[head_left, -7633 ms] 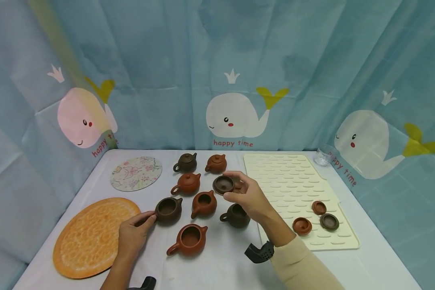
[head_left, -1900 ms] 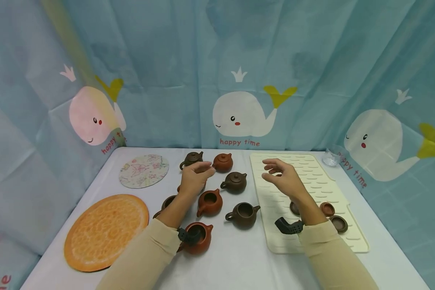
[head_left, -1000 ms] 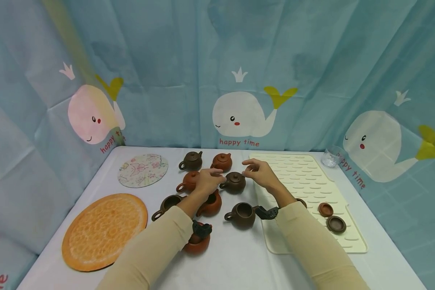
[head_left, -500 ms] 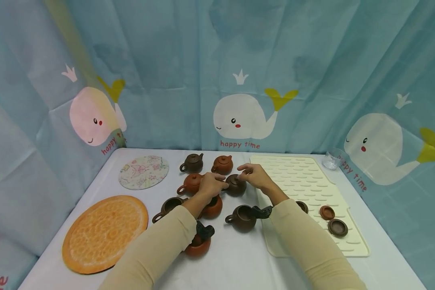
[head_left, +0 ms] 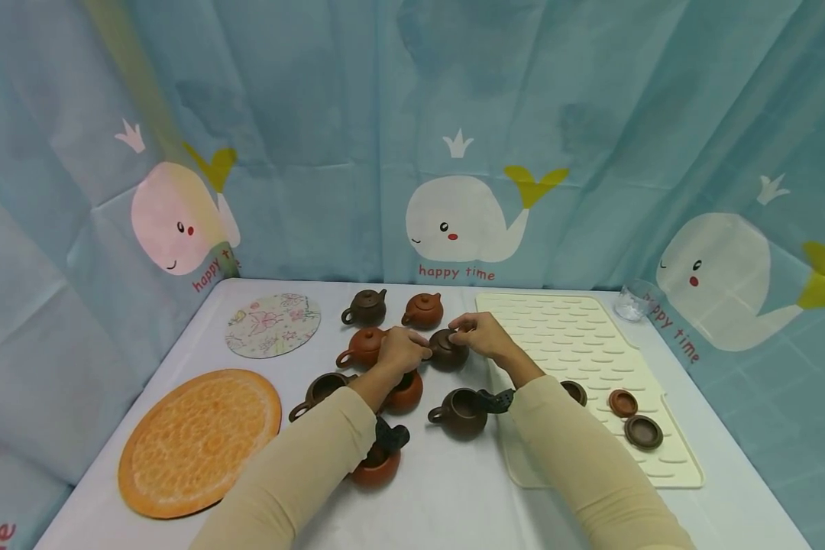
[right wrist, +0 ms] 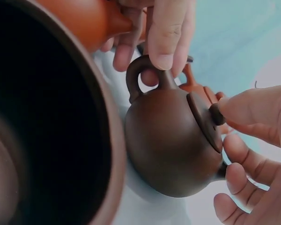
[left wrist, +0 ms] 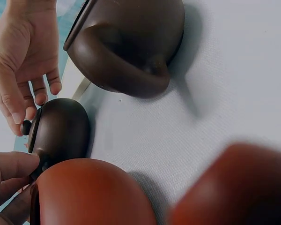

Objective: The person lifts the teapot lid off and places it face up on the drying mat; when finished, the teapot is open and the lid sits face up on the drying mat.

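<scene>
A dark brown teapot (head_left: 447, 355) with its lid on stands in the middle of the table, between my hands. My left hand (head_left: 402, 350) pinches its handle (right wrist: 135, 77) from the left; thumb and fingers close on the handle top in the right wrist view. My right hand (head_left: 484, 336) pinches the knob (right wrist: 217, 114) of the teapot lid (right wrist: 203, 122) between thumb and forefinger, the other fingers loosely bent beside the spout. The lid sits on the pot's mouth. An open reddish teapot (head_left: 404, 393) is partly hidden under my left wrist.
Lidded teapots stand behind, one dark (head_left: 367, 308) and two reddish (head_left: 424, 311). Nearer are open dark pots (head_left: 462, 416) and a reddish one (head_left: 376, 470) under my left sleeve. A cream mat (head_left: 543, 321) at right bears loose lids (head_left: 643, 432). Round mats (head_left: 199, 443) lie left; a clear cup (head_left: 634, 302) stands back right.
Earlier my right hand held a dark lid up and my left gripped an open dark pot. Since then both hands have moved in to the lidded dark teapot, taking its handle and lid knob.
</scene>
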A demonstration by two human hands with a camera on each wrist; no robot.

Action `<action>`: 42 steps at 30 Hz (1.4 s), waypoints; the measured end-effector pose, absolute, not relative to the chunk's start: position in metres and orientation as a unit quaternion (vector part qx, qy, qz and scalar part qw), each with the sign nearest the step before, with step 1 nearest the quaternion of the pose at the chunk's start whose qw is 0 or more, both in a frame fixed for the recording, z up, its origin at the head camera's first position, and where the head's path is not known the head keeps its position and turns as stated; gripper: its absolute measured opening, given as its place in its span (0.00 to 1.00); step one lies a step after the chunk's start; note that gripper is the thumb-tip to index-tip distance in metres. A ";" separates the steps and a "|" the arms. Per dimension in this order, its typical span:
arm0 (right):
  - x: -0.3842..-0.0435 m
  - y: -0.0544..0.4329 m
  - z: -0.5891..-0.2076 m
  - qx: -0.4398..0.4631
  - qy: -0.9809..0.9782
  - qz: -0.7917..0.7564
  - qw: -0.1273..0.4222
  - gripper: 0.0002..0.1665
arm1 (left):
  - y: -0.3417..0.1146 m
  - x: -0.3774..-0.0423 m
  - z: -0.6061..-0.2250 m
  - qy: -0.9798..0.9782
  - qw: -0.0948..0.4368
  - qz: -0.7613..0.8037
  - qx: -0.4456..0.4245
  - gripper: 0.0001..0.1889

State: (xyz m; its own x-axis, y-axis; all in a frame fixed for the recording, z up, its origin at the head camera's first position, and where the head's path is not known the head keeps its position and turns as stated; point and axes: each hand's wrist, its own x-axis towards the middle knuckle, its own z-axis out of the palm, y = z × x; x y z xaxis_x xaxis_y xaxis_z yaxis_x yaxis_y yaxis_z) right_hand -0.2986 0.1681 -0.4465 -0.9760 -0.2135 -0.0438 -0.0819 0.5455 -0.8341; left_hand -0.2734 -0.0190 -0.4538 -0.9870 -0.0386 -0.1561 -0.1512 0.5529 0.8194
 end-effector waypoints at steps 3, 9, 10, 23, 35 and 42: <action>-0.298 0.168 -0.448 -0.102 0.882 -0.456 0.055 0.11 | -0.019 -0.273 -0.455 0.884 0.057 0.462 -0.047 0.04; -0.299 0.165 -0.449 -0.137 0.912 -0.386 0.030 0.08 | -0.019 -0.272 -0.453 0.886 0.051 0.459 -0.046 0.03; -0.300 0.165 -0.449 -0.137 0.916 -0.375 0.028 0.08 | -0.019 -0.272 -0.453 0.886 0.050 0.458 -0.046 0.03; -0.298 0.166 -0.448 -0.145 0.921 -0.362 -0.008 0.06 | -0.019 -0.271 -0.453 0.884 0.055 0.462 -0.043 0.04; -0.293 0.175 -0.451 -0.054 0.824 -0.564 0.022 0.07 | -0.018 -0.271 -0.454 0.889 0.056 0.451 -0.056 0.03; -0.293 0.179 -0.453 -0.027 0.729 -0.682 0.047 0.03 | -0.017 -0.271 -0.454 0.887 0.060 0.453 -0.057 0.03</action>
State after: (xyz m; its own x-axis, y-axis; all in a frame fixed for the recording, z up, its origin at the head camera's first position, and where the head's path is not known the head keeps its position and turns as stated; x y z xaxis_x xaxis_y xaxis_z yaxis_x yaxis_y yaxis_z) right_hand -0.2931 0.1786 -0.4531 -0.9942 -0.1030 -0.0323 0.0254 0.0677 -0.9974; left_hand -0.2713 -0.0173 -0.4542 -0.9863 -0.0462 -0.1585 -0.1555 0.5822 0.7980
